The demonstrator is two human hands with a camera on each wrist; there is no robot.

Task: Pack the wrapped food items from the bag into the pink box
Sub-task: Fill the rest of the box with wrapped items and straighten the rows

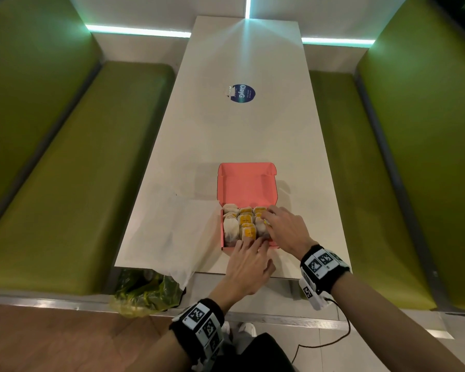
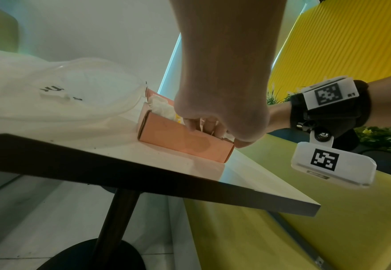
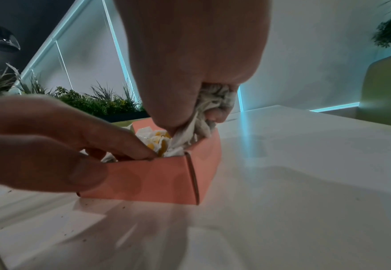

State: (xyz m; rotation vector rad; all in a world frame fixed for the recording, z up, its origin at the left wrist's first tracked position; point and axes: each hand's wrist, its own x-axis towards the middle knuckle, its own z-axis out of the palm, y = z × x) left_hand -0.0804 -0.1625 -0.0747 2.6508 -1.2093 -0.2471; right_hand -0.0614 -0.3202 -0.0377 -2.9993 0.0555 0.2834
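Note:
The pink box [image 1: 246, 183] sits open near the table's front edge, lid tilted back, with several paper-wrapped food items [image 1: 245, 220] packed in rows. My right hand [image 1: 269, 218] is over the box's right column, where it grips a crumpled wrapped item [image 3: 215, 102] and holds it down at the right wall. My left hand [image 1: 249, 247] holds the front wall [image 3: 148, 180], thumb outside and fingers over the rim. The white plastic bag [image 1: 161, 232] lies flat left of the box; from the left wrist it shows as a bag [image 2: 63, 91] behind the box [image 2: 178, 142].
A round blue sticker [image 1: 242, 93] marks the table's middle. Green benches [image 1: 78, 183] flank the table on both sides. A green plastic bag [image 1: 145, 291] lies below the table's front left corner. The table's front edge [image 2: 190, 184] is close to the box.

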